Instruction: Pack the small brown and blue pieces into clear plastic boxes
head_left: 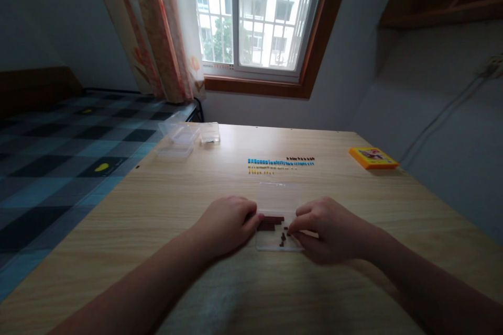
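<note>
My pale wooden bench (pixel 157 220) stands before one window (pixel 267 15) with a curtain (pixel 157 36); one checked bed (pixel 78 152) lies to the left. At the far left I have two clear boxes (pixel 183 134), at the right one orange box (pixel 373 158). Four rows of small pieces (pixel 271 163) cross the middle. Nearest me lies one open clear case (pixel 271 244) with brown pieces (pixel 273 219), too small to count. My left hand (pixel 230 222) curls at its left edge; my right hand (pixel 328 230) dips fingertips among loose pieces. Whether either grips, I cannot tell.
</note>
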The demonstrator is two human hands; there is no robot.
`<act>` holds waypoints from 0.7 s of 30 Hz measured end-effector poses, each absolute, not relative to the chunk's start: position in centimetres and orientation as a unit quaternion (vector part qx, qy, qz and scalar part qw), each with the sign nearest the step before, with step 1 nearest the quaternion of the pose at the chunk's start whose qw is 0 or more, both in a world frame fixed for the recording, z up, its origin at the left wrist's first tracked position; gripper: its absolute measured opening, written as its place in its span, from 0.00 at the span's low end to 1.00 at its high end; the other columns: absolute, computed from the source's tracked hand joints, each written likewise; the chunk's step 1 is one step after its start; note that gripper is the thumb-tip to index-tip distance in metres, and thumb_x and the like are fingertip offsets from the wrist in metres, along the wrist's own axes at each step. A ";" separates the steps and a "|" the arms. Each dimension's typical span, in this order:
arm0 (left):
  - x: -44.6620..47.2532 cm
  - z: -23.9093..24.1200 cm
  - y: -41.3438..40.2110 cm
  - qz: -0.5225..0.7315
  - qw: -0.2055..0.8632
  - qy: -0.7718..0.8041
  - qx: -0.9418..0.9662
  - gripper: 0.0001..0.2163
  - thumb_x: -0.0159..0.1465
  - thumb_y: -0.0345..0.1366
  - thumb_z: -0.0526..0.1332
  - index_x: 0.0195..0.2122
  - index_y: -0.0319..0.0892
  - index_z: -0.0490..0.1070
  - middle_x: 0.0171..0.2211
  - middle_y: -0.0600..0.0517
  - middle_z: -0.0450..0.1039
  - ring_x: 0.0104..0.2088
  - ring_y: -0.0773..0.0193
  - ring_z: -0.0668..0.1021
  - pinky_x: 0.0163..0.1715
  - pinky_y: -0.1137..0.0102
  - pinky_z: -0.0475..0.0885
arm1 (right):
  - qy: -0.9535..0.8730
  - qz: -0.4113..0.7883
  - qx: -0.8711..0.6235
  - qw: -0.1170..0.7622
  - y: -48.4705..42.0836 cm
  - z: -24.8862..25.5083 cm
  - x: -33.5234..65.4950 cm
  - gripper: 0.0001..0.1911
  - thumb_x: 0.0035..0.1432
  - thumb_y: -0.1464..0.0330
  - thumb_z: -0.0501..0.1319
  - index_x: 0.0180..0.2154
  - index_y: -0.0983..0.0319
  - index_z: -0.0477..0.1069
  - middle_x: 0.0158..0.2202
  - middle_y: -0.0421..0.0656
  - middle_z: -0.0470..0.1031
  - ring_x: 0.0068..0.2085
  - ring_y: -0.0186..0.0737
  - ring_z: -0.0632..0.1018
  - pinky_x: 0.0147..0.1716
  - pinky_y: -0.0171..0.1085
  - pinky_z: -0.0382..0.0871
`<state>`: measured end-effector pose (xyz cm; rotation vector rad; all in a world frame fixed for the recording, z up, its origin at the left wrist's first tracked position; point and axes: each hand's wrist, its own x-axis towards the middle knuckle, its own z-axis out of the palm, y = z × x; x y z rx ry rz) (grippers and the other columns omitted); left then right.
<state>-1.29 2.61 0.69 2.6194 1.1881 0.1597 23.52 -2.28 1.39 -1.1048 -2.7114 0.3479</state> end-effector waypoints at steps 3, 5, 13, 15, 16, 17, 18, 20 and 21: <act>-1.3 0.8 2.6 0.053 0.130 0.409 0.901 0.16 0.68 0.43 0.53 0.28 0.43 0.73 0.30 0.49 0.77 0.30 0.59 0.75 0.29 0.68 0.63 | -0.918 0.116 -0.366 0.098 -2.4 1.1 23.4 0.09 0.57 0.73 0.58 0.31 0.59 0.77 0.26 0.37 0.74 0.25 0.30 0.69 0.27 0.33 0.55; -1.2 0.9 2.5 0.050 0.131 0.410 0.901 0.16 0.68 0.43 0.53 0.27 0.43 0.73 0.30 0.49 0.77 0.30 0.59 0.75 0.29 0.68 0.63 | -0.920 0.120 -0.359 0.098 -2.4 0.9 23.4 0.09 0.56 0.73 0.58 0.32 0.59 0.77 0.26 0.37 0.74 0.25 0.30 0.69 0.27 0.33 0.55; -1.2 0.6 2.6 0.056 0.125 0.413 0.900 0.16 0.68 0.43 0.53 0.28 0.43 0.73 0.30 0.49 0.77 0.31 0.59 0.75 0.30 0.67 0.63 | -0.919 0.122 -0.364 0.091 -2.3 0.9 23.1 0.08 0.55 0.73 0.58 0.30 0.60 0.77 0.27 0.39 0.76 0.25 0.30 0.70 0.27 0.32 0.56; -1.2 0.6 2.6 0.055 0.130 0.413 0.900 0.16 0.68 0.43 0.53 0.28 0.43 0.73 0.30 0.49 0.77 0.30 0.59 0.75 0.30 0.67 0.63 | -0.917 0.113 -0.372 0.092 -2.3 1.0 23.2 0.08 0.56 0.72 0.58 0.31 0.60 0.77 0.27 0.39 0.76 0.25 0.31 0.71 0.27 0.33 0.56; -1.2 0.7 2.6 0.054 0.132 0.413 0.899 0.16 0.68 0.43 0.53 0.28 0.43 0.73 0.30 0.49 0.77 0.30 0.60 0.75 0.30 0.67 0.63 | -0.916 0.108 -0.376 0.091 -2.3 1.0 23.2 0.08 0.56 0.72 0.58 0.31 0.60 0.77 0.27 0.39 0.76 0.26 0.31 0.71 0.27 0.33 0.56; -1.2 0.7 2.6 0.053 0.133 0.413 0.899 0.16 0.68 0.43 0.53 0.28 0.43 0.73 0.30 0.49 0.77 0.30 0.60 0.75 0.30 0.68 0.63 | -0.915 0.104 -0.380 0.090 -2.3 1.0 23.2 0.08 0.56 0.72 0.59 0.31 0.59 0.77 0.27 0.39 0.76 0.26 0.31 0.72 0.28 0.33 0.55; -1.2 0.7 2.6 0.053 0.134 0.413 0.900 0.16 0.68 0.43 0.53 0.28 0.43 0.73 0.30 0.49 0.77 0.30 0.60 0.75 0.30 0.68 0.63 | -0.913 0.102 -0.384 0.089 -2.3 0.9 23.3 0.08 0.56 0.72 0.59 0.32 0.59 0.78 0.27 0.38 0.76 0.26 0.31 0.72 0.28 0.33 0.55; -1.1 0.7 2.6 0.053 0.132 0.413 0.900 0.16 0.68 0.43 0.53 0.28 0.43 0.73 0.30 0.49 0.77 0.30 0.60 0.75 0.30 0.68 0.63 | -0.912 0.102 -0.389 0.087 -2.3 0.9 23.3 0.09 0.56 0.72 0.59 0.33 0.58 0.78 0.28 0.38 0.77 0.26 0.31 0.72 0.28 0.33 0.55; -1.1 0.7 2.6 0.051 0.131 0.413 0.900 0.16 0.68 0.43 0.53 0.28 0.43 0.73 0.30 0.49 0.77 0.30 0.60 0.75 0.30 0.68 0.63 | -0.910 0.102 -0.391 0.086 -2.2 1.0 23.2 0.09 0.57 0.72 0.59 0.34 0.58 0.79 0.28 0.38 0.78 0.27 0.31 0.73 0.27 0.33 0.55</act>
